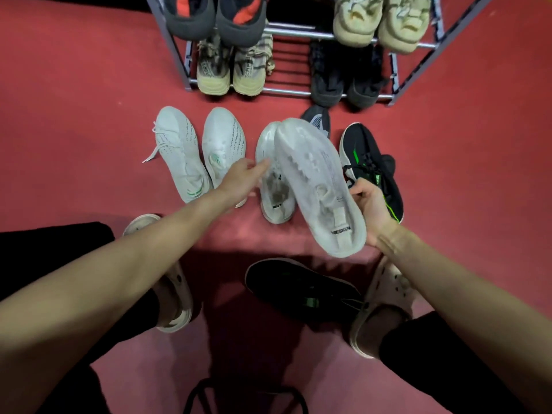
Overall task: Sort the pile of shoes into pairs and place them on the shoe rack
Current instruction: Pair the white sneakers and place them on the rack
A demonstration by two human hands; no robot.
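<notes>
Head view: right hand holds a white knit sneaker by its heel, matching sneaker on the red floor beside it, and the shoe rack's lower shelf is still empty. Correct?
Not quite. The head view shows the metal shoe rack with two pairs on its lower shelf: striped beige sneakers and black shoes. The rest stands: the right hand holds the white knit sneaker, its match on the floor.

A raised white shoe, blurred, hides most of a second white shoe and of a grey shoe. The top edge cuts off the rack and its upper shoes. A black stool is cut off below.
</notes>
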